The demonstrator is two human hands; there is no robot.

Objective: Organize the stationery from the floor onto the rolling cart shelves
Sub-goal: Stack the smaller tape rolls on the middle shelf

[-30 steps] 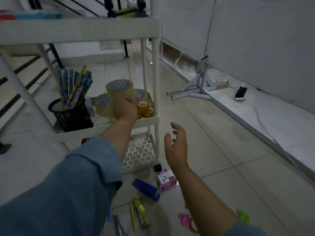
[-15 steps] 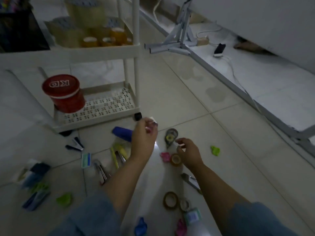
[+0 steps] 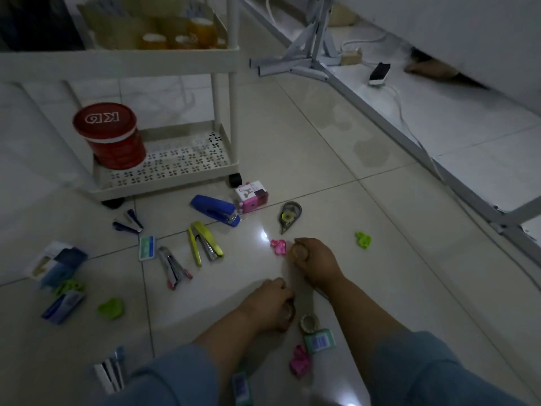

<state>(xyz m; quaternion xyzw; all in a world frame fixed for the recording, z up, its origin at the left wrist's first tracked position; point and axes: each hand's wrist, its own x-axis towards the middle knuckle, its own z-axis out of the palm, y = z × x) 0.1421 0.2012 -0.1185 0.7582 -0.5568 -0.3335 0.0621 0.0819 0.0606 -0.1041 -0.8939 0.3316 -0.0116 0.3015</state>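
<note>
**Two grasps at the tiled floor (image 3: 322, 171)**

Right hand (image 3: 314, 263) is curled round a small yellowish tape roll (image 3: 298, 252). Left hand (image 3: 268, 303) grips a brownish tape ring (image 3: 289, 312) (mostly hidden). Both rolls are at floor level. A blue plastic stapler (image 3: 215, 210) lies beyond, near the white rolling cart (image 3: 175, 181).

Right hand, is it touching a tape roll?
Touching. The head view shows the right hand with its fingers curled round a yellowish tape roll.

Gripping a tape roll (image 3: 299, 253) in the right hand (image 3: 317, 263), a second roll (image 3: 289, 313) in the left hand (image 3: 268, 304), on the floor (image 3: 322, 171)
</note>
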